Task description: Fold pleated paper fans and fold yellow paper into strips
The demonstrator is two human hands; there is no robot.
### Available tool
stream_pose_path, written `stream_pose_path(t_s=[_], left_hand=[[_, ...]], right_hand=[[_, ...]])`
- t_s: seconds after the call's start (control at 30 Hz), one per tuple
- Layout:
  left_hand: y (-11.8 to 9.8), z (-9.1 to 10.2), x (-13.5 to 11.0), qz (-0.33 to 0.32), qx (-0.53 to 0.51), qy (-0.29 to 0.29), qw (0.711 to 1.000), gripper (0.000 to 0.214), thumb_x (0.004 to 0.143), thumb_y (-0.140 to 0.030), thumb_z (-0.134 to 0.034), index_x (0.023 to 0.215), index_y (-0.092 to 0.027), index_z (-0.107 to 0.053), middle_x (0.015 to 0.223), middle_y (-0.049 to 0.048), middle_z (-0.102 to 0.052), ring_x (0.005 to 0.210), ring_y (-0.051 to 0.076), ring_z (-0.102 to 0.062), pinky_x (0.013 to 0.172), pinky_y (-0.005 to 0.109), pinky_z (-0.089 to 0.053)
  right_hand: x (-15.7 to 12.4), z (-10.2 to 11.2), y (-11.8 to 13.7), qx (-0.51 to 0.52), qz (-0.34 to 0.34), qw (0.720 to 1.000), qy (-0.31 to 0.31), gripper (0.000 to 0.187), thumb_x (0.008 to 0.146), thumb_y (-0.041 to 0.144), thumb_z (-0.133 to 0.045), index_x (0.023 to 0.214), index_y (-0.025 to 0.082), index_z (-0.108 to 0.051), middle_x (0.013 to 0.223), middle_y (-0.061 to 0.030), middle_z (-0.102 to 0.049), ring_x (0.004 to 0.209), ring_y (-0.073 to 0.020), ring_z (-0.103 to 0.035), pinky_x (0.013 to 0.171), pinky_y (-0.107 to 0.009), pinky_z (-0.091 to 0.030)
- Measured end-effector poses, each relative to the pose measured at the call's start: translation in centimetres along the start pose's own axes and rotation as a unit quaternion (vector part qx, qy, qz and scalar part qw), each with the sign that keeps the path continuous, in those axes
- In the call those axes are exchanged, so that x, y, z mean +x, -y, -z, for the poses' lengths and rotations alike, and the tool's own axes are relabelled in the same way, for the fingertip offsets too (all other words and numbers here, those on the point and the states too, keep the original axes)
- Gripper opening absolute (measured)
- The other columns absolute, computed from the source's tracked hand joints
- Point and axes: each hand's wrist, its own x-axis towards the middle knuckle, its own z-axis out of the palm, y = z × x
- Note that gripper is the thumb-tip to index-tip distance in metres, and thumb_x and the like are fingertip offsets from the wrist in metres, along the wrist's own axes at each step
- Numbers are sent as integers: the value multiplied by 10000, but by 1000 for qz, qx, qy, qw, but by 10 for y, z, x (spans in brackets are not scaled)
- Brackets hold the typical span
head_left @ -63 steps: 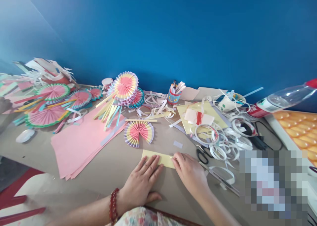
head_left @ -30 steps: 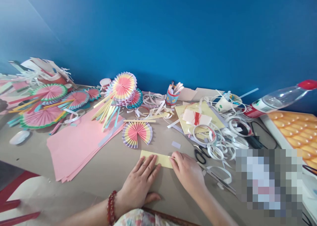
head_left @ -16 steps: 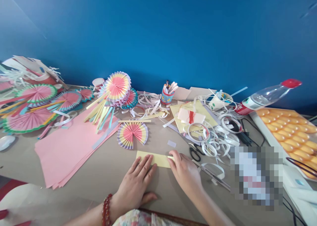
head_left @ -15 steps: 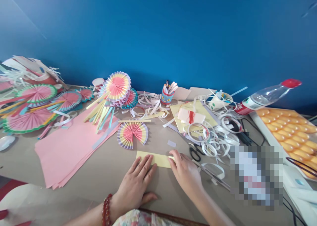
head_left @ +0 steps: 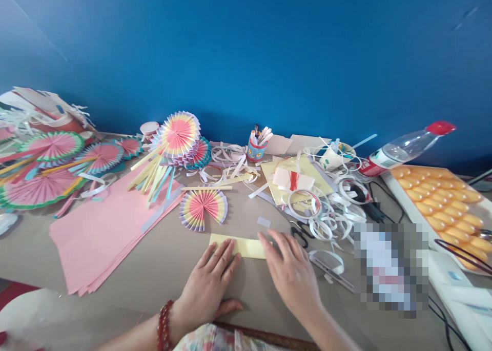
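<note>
A pale yellow paper strip [head_left: 251, 248] lies flat on the table in front of me. My left hand [head_left: 209, 284] rests on its left part, fingers stretched out and a red bead bracelet on the wrist. Over the strip's right end lies my right hand [head_left: 290, 269], its fingers extended and covering that end. Just beyond the strip sits a pleated paper fan [head_left: 203, 207] in pink, yellow and purple, with a gap at its lower side. A thin yellow paper stick [head_left: 206, 188] lies across the table behind the fan.
Pink paper sheets [head_left: 100, 233] and finished fans [head_left: 177, 136] are at left. To the right are black-handled scissors [head_left: 300, 234], tape rolls [head_left: 303, 203], curled white strips [head_left: 323, 228], a tilted bottle [head_left: 403, 148] and an orange-keyed keyboard-like pad [head_left: 438, 202]. A pen cup [head_left: 257, 150] stands near the blue wall.
My right hand has gone from pinching the strip's right end to lying over it with fingers extended. My left hand stays on the strip. The view has shifted slightly.
</note>
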Motion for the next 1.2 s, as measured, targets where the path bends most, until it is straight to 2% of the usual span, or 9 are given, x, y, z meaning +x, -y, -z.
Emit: stream_pose_path(t_s=[0.1,0.2,0.3,0.5,0.63,0.87,0.93,1.1,1.2], left_hand=[[1,-1,0,-2,-2,-3,1000,938,831,-785,-368,1508,-137,-335,1532,182,-394,1438,346,-298,1171,499,-199],[1,0,0,0,0,3,1000,945,835,-785,-357,1517,-134,-313,1547,181,-369,1443,337,-288,1173,488,-197],[1,3,0,2,0,13,1000,940,831,-786,-365,1508,-135,-332,1555,188,-350,1446,332,-284,1171,483,-198],[1,4,2,6,-2,14,1000,924,819,-793,-382,1480,-147,-385,1547,189,-366,1439,321,-307,1164,472,-209],[6,9,2,0,-3,16,1000,874,841,-766,-393,1477,-167,-395,1555,159,-364,1432,300,-325,1165,450,-226],[32,22,-24,-2,58,-6,998,720,944,-611,-408,1517,-182,-323,1541,62,-412,1425,252,-346,1221,432,-1],[38,24,-34,9,72,-14,997,694,948,-581,-433,1514,-192,-334,1538,56,-416,1425,257,-351,1222,431,-38],[47,23,-46,20,62,-36,997,634,954,-505,-476,1506,-218,-351,1510,61,-460,1408,248,-397,1176,420,-253],[50,19,-49,19,65,-53,996,633,945,-469,-514,1501,-205,-362,1499,65,-474,1394,248,-420,1168,407,-275]], right_hand=[[-6,-1,18,32,62,998,8,344,963,317,-539,1303,354,-572,1437,14,-535,1282,-260,-463,1118,-479,-265],[-12,-7,26,36,70,996,32,371,945,378,-570,1315,355,-569,1514,31,-449,1328,-256,-421,1150,-498,-202],[-18,-6,18,34,53,997,36,386,944,350,-566,1330,370,-563,1515,23,-448,1324,-269,-427,1134,-520,-225],[-37,12,-13,19,15,1000,13,363,968,289,-479,1305,345,-601,1467,-13,-511,1318,-288,-447,1085,-523,-314],[-44,13,-16,19,3,1000,11,343,980,282,-453,1271,311,-633,1454,0,-525,1318,-279,-445,1084,-497,-329],[-41,11,-16,20,19,1000,-10,323,972,301,-472,1238,309,-655,1393,12,-587,1268,-256,-487,1077,-455,-334],[-41,10,-18,26,20,999,-15,323,973,304,-470,1238,308,-655,1379,14,-599,1252,-252,-497,1075,-449,-331],[-41,8,-19,37,25,999,-18,321,973,297,-475,1248,309,-641,1345,13,-624,1226,-247,-509,1072,-455,-327],[-43,10,-19,42,26,999,-6,312,967,269,-490,1239,303,-638,1341,1,-624,1204,-243,-521,1072,-468,-327]])
